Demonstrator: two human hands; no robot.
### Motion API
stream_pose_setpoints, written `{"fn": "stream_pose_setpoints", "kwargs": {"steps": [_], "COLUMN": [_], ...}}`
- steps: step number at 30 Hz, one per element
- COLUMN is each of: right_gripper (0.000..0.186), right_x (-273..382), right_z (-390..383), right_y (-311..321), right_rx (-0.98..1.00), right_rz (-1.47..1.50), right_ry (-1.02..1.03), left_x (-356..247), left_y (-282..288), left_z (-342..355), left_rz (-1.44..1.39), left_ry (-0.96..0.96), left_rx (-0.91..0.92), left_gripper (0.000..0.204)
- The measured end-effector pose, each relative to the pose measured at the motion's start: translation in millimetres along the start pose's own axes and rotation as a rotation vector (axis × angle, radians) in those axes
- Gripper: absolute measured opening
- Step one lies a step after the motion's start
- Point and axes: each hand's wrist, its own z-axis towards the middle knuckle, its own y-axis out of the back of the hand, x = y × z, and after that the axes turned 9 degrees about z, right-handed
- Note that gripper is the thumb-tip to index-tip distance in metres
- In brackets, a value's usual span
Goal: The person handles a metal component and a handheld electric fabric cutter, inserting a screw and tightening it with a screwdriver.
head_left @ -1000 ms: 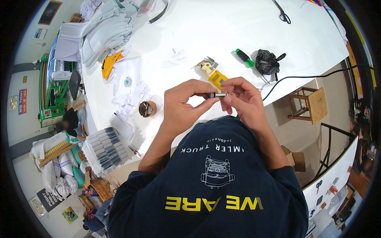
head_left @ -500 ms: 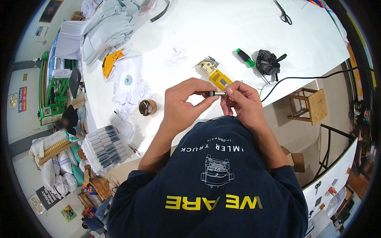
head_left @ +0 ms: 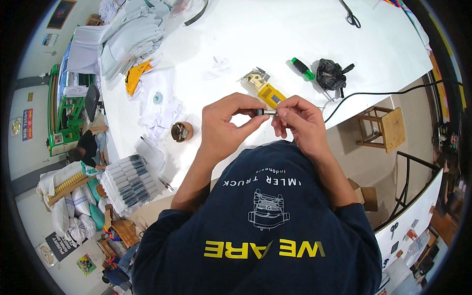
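Between my two hands is a small cylindrical part with a black end and a silver shaft (head_left: 268, 112). The fingers of my left hand (head_left: 221, 129) pinch its black end, while my right hand (head_left: 306, 129) grips the silver end with thumb and fingertips. Just beyond them on the white table (head_left: 236, 42) lies a yellow handheld electric cloth cutter (head_left: 269, 92) with a metal head, partly covered by my fingers. To its right are a green-and-black screwdriver (head_left: 303, 69) and a crumpled black plastic bag (head_left: 332, 76).
Left of my hands stands a small round container (head_left: 182, 132) holding loose items. White cloth (head_left: 160, 98) and bundled white-and-grey pieces (head_left: 129, 182) lie farther left. Scissors (head_left: 351, 18) rest at the back. A black cable (head_left: 383, 93) crosses the right edge above a wooden stool (head_left: 386, 130).
Both hands keep their pinch on the small part. They have shifted very slightly, and a little more of the black end shows. The tools on the table stay in place.
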Motion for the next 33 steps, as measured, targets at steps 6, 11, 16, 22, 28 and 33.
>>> {"fn": "stream_pose_setpoints", "kwargs": {"steps": [6,11,16,22,28,33], "right_gripper": [0.017,0.019,0.02,0.018,0.017,0.014], "right_x": [-4,10,3,1,-3,-17], "right_z": [-4,-6,-5,1,-1,1], "right_y": [-19,-33,-19,-17,-23,-13], "right_rx": [-0.013,-0.09,-0.11,-0.063,-0.192,-0.118], "right_rz": [-0.236,-0.102,-0.35,-0.661,-0.337,-0.609], "right_ry": [0.35,0.269,0.273,0.589,0.189,0.419], "left_x": [10,16,24,34,48,60], "left_y": [-7,-10,-16,-17,-20,-18], "left_z": [0,1,0,3,1,-5], "left_rz": [-0.284,-0.453,-0.502,-0.566,-0.578,-0.608], "left_ry": [0.079,0.18,0.204,0.3,0.319,0.363], "left_rx": [-0.016,-0.019,-0.021,0.004,-0.008,0.027], "left_gripper": [0.029,0.029,0.028,0.025,0.024,0.021]}}
